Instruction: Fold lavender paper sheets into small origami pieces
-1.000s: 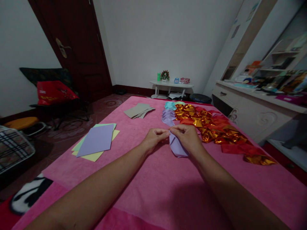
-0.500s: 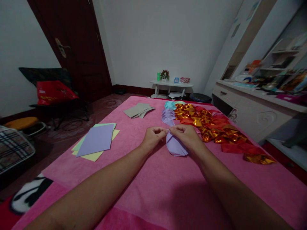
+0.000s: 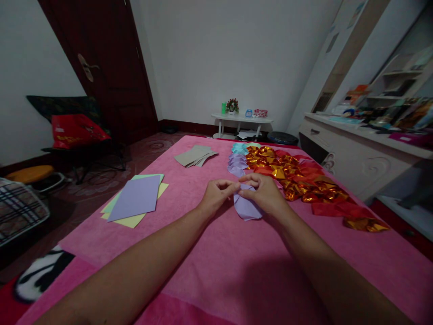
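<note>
A folded piece of purple paper (image 3: 247, 208) is held between my two hands over the pink cloth (image 3: 199, 253). My left hand (image 3: 218, 194) pinches its upper left end with thumb and finger. On the other side, my right hand (image 3: 262, 192) grips the upper part, its thumb lying across the front and its fingers behind. The paper's lower part fans out in rounded layers below my fingers. Just beyond my hands lie several folded purple paper pieces (image 3: 237, 163), beside shiny gold and red folded pieces (image 3: 270, 158).
At left lies a stack of purple, green and yellow sheets (image 3: 135, 198). Grey-green paper pieces (image 3: 195, 155) rest farther back. A turquoise folded piece (image 3: 239, 148) sits near the far edge. A white side table (image 3: 241, 118) stands by the wall, a dresser (image 3: 358, 153) at right.
My right thumb has moved down onto the front of the purple paper, and its fingers have shifted slightly. The paper's lower part looks slightly narrower. Everything else stays put.
</note>
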`<state>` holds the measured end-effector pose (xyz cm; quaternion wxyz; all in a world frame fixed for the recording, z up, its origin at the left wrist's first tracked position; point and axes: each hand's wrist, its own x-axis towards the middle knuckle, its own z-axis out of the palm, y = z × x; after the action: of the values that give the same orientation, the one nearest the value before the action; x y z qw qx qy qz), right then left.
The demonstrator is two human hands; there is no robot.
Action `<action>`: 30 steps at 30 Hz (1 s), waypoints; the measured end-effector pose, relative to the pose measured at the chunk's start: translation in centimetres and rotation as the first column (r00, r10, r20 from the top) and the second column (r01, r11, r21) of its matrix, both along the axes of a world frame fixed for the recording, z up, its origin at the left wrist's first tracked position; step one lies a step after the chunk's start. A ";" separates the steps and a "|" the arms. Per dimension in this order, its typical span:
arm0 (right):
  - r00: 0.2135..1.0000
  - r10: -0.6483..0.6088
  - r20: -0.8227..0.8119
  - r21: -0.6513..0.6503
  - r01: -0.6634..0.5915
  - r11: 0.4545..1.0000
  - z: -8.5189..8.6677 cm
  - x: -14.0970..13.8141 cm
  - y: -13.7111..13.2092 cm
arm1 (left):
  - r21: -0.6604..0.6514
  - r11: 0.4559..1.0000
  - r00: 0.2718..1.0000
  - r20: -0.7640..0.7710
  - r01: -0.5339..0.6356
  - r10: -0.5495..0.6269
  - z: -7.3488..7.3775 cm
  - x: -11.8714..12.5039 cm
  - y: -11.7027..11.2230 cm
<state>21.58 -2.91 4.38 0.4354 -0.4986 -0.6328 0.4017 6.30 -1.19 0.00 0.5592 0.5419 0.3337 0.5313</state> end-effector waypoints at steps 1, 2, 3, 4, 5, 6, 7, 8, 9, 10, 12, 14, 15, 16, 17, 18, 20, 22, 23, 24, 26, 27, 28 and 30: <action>1.000 0.004 0.002 -0.001 -0.004 1.000 0.0 -0.1 -0.1 | -0.001 1.000 1.000 0.005 0.002 -0.002 -0.1 0.0 0.1; 1.000 0.006 0.006 -0.003 -0.006 1.000 0.1 -0.1 -0.1 | -0.004 1.000 1.000 0.013 -0.004 0.004 -0.3 0.0 0.1; 1.000 0.007 0.006 -0.008 -0.006 1.000 0.0 -0.2 -0.1 | -0.007 1.000 1.000 0.023 -0.015 0.016 -0.4 0.0 0.2; 1.000 0.007 -0.005 -0.018 -0.008 1.000 -0.1 -0.1 -0.1 | -0.011 0.999 0.999 0.033 -0.032 0.032 -0.5 0.0 0.3; 0.999 0.009 -0.031 -0.035 -0.010 0.999 -0.2 -0.1 0.0 | -0.013 0.999 0.998 0.043 -0.048 0.048 -0.6 0.1 0.3; 0.998 0.008 -0.066 -0.055 -0.012 0.998 -0.3 0.1 0.2 | -0.014 0.998 0.997 0.052 -0.064 0.065 -0.6 0.1 0.3; 0.995 0.005 -0.103 -0.078 -0.013 0.997 -0.5 0.2 0.4 | -0.015 0.997 0.995 0.057 -0.078 0.079 -0.6 0.1 0.4; 0.991 -0.003 -0.136 -0.100 -0.011 0.995 -0.6 0.4 0.5 | -0.017 0.996 0.994 0.059 -0.090 0.091 -0.6 0.1 0.4; 0.988 -0.014 -0.155 -0.118 -0.004 0.993 -0.8 0.6 0.7 | -0.017 0.995 0.993 0.057 -0.099 0.100 -0.5 0.2 0.4; 0.987 -0.024 -0.162 -0.130 0.002 0.991 -0.9 0.8 0.8 | -0.014 0.994 0.993 0.051 -0.105 0.105 -0.5 0.2 0.3; 0.988 -0.029 -0.150 -0.143 0.007 0.990 -1.1 1.1 1.0 | -0.011 0.994 0.993 0.037 -0.110 0.110 -0.4 0.2 0.3; 0.992 -0.010 -0.122 -0.150 -0.009 0.989 -1.2 1.1 0.9 | -0.004 0.994 0.994 0.025 -0.109 0.109 -0.4 0.2 0.3; 0.995 0.005 -0.102 -0.151 -0.021 0.988 -1.2 1.0 0.8 | 0.004 0.994 0.994 0.016 -0.110 0.110 -0.4 0.2 0.3; 0.997 0.020 -0.077 -0.152 -0.032 0.988 -1.1 0.9 0.7 | 0.016 0.994 0.994 0.004 -0.112 0.112 -0.4 0.3 0.3; 0.998 0.032 -0.052 -0.150 -0.039 0.988 -1.1 0.8 0.6 | 0.032 0.993 0.993 -0.014 -0.114 0.115 -0.4 0.3 0.3; 0.999 0.038 -0.028 -0.147 -0.042 0.988 -1.1 0.6 0.5 | 0.050 0.992 0.992 -0.036 -0.117 0.119 -0.4 0.3 0.3; 0.999 0.034 0.016 -0.131 -0.031 0.991 -0.9 0.4 0.3 | 0.090 0.988 0.987 -0.083 -0.129 0.137 -0.4 0.3 0.2; 0.999 0.022 0.044 -0.103 -0.018 0.995 -0.8 0.1 0.1 | 0.124 0.982 0.980 -0.125 -0.142 0.158 -0.3 0.3 0.1; 0.999 0.019 0.051 -0.087 -0.015 0.996 -0.7 -0.1 0.1 | 0.138 0.979 0.976 -0.141 -0.147 0.166 -0.3 0.3 0.0; 0.998 0.019 0.053 -0.073 -0.016 0.997 -0.7 -0.2 0.0 | 0.152 0.977 0.972 -0.156 -0.150 0.173 -0.2 0.2 -0.1; 0.999 0.020 0.044 -0.062 -0.017 0.998 -0.7 -0.4 -0.1 | 0.183 0.971 0.964 -0.189 -0.155 0.189 -0.1 0.2 -0.2; 0.999 0.019 0.032 -0.070 -0.017 0.997 -0.7 -0.5 -0.1 | 0.199 0.967 0.959 -0.201 -0.162 0.202 -0.1 0.2 -0.3; 1.000 0.019 0.011 -0.091 -0.018 0.996 -0.8 -0.5 -0.1 | 0.214 0.961 0.954 -0.207 -0.173 0.218 0.0 0.2 -0.4; 0.997 0.038 -0.070 -0.155 -0.049 0.987 -1.0 -0.4 -0.1 | 0.224 0.954 0.953 -0.183 -0.198 0.241 0.1 0.2 -0.6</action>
<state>21.23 -3.00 3.41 0.4068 -0.5036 -0.5951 0.4762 6.55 -1.77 0.10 0.4000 0.6081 0.3928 0.5620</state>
